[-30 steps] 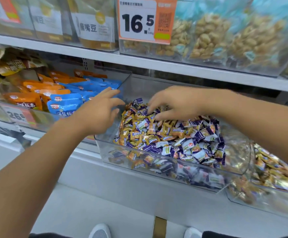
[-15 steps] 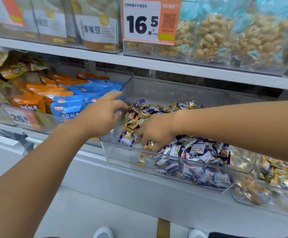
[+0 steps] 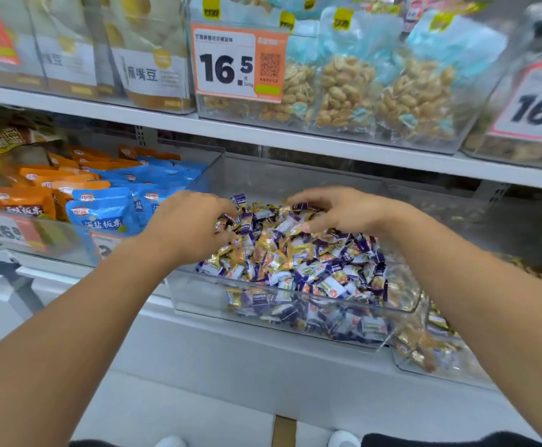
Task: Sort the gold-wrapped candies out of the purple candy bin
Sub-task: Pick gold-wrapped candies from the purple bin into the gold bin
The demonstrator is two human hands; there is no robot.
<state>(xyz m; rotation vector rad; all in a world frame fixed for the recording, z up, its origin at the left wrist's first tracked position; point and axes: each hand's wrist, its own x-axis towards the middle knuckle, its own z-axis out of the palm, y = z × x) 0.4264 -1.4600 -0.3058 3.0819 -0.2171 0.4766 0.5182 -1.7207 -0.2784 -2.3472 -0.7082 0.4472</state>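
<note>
Gold-wrapped candies (image 3: 268,245) lie between left hand (image 3: 192,227) and right hand (image 3: 340,211) — touching both.

Single head-worn view, close above the candy bin (image 3: 198,295), facing forward and down toward the store shelves (image 3: 295,140).

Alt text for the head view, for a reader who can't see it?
Both hands, left hand and right hand, reach with curled fingers into a clear bin of mixed gold candies and purple candies on a shop shelf; a 16.5 price tag hangs above.
</note>
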